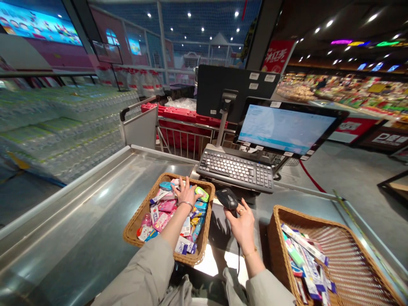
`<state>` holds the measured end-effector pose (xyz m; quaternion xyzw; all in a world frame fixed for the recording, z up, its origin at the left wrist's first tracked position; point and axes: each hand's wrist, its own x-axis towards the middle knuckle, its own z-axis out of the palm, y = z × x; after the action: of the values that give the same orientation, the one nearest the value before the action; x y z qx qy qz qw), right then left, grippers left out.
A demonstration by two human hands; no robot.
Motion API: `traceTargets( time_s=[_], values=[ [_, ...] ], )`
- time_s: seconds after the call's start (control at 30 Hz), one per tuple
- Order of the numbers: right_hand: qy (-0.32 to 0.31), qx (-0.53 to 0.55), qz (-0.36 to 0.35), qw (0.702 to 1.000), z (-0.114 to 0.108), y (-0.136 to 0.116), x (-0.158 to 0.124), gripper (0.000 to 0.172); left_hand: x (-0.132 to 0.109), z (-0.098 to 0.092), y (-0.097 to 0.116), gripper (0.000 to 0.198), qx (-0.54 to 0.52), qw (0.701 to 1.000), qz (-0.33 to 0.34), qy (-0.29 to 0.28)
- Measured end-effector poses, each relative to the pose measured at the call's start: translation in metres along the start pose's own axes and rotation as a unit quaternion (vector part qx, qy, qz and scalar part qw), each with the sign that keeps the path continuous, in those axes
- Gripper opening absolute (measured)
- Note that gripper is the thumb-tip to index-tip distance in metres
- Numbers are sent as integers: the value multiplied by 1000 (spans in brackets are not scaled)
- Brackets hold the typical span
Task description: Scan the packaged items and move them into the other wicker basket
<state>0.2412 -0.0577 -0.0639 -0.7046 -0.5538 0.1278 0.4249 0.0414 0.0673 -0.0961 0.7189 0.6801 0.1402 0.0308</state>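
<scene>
Packets [165,206] under left hand [185,194], scanner [227,198] in right hand [244,225]

baskets [134,229]: tan wicker | scanner [227,198]: black | packets [165,208]: pink, blue, green | sleeves [143,276]: beige

Keyboard [236,170], touchscreen [287,129], red cart [185,117]

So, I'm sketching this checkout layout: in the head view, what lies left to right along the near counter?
steel counter → wicker basket of packets, with the left hand spread open over it → scanner, gripped by the right hand → second wicker basket.
</scene>
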Motion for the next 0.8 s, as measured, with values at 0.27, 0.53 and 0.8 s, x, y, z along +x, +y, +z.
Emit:
traceTargets(
  time_s=[0.27,0.53,0.8],
  values=[
    [6,-2,-2,1000,-5,0,1,30,-4,3,-6,27,0,999,38,9],
    [5,8,-8,1000,-5,-1,0,31,-14,2,-8,20,12,999,45,-24],
    [15,23,-7,1000,-10,-1,-2,30,-19,-21,-7,18,-42,998,35,-17]
  ],
)
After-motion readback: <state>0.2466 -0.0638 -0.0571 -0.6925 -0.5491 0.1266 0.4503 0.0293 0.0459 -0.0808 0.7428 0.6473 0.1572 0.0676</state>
